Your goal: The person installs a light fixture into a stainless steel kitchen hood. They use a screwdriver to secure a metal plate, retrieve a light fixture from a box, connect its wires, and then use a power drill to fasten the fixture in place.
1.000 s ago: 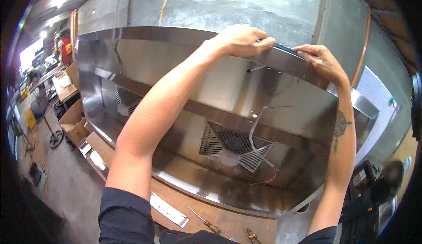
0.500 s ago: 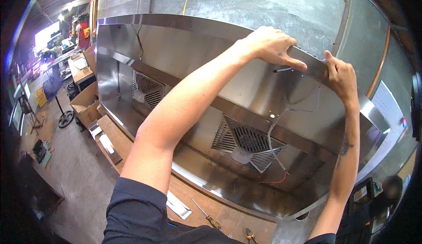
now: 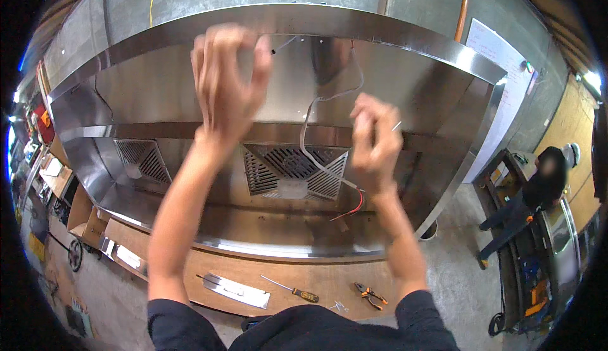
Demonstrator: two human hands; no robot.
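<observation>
A large stainless steel range hood (image 3: 418, 66) stands tilted up before me, its inside facing me. My left hand (image 3: 227, 88) is raised in front of its upper panel, fingers apart and slightly blurred, holding nothing. Lower and to the right, my right hand (image 3: 377, 142) has its fingers curled in; a thin bright sliver shows beside them, too small to name. A grey cable (image 3: 303, 137) hangs down the hood between my hands, ending in red wire (image 3: 361, 200). Behind it sits a slotted vent grille (image 3: 294, 188); a second grille (image 3: 142, 161) is farther left.
On the wooden bench (image 3: 209, 261) lie a white strip-like part (image 3: 244, 294), a screwdriver (image 3: 305, 294), pliers (image 3: 370, 295) and several small metal pieces (image 3: 339, 305). A cardboard box (image 3: 84, 210) is at the left. Another person (image 3: 537, 189) stands at the right, by a workbench.
Both hands have come away from the hood's top edge and moved down toward me. My view has swung to the right, bringing the other person and the bench tools more fully into sight.
</observation>
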